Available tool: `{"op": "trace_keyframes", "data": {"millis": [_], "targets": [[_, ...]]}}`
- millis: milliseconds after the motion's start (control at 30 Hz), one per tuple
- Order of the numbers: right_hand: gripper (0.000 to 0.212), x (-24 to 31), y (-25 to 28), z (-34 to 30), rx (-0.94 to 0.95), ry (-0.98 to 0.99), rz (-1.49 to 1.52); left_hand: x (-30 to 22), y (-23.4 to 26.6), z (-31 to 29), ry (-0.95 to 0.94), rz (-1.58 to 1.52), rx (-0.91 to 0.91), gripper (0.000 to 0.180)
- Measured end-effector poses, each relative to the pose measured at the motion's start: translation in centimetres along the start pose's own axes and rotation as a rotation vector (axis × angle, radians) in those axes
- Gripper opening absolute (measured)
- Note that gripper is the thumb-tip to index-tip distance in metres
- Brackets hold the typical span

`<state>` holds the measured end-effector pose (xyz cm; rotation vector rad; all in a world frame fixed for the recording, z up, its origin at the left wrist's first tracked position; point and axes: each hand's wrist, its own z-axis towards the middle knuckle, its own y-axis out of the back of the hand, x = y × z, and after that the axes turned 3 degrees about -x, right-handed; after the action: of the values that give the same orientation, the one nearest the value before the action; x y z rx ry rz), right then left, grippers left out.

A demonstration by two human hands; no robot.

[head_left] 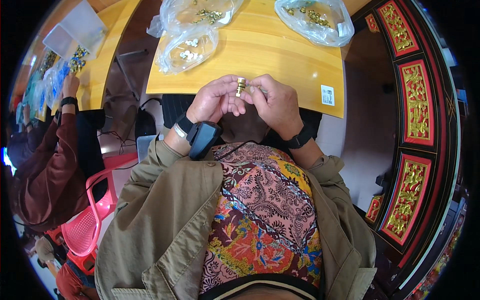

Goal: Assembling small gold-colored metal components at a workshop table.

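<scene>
Just past the table's near edge, my left hand [210, 101] holds a small brass fitting [241, 86] upright between thumb and fingers. The fitting has a wide ringed top and a narrower lower end. Close beside it, my right hand [276, 104] is closed, thumb against the bent forefinger, in a pinch. A small greyish bit shows at those fingertips, too little of it to name. Both hands are over my lap, in front of the yellow wooden table [280, 65].
On the table lie a clear bag of white parts [190, 52], a bag of brass parts [207, 16] behind it, and another brass-parts bag [320, 21] at far right. A label [327, 95] sticks near the right corner. Leftward, a co-worker's hand [71, 86] reaches among parts; a pink chair [87, 220] stands nearby.
</scene>
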<state>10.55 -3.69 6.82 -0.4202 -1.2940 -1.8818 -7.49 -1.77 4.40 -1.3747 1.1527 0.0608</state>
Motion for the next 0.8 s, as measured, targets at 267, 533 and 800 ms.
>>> {"op": "trace_keyframes", "data": {"millis": [267,533,800], "targets": [[0.008,-0.1,-0.9,-0.5,-0.016,-0.039,0.06,0.5,0.0,0.3,-0.012,-0.032,-0.097,0.025],[0.008,0.2,-1.6,-0.8,-0.015,-0.247,0.44,0.7,0.2,0.6,-0.066,-0.017,-0.087,0.024],[0.009,0.6,-1.9,-0.5,0.001,-0.226,0.385,0.4,0.8,0.4,-0.06,-0.051,-0.087,0.022]]}}
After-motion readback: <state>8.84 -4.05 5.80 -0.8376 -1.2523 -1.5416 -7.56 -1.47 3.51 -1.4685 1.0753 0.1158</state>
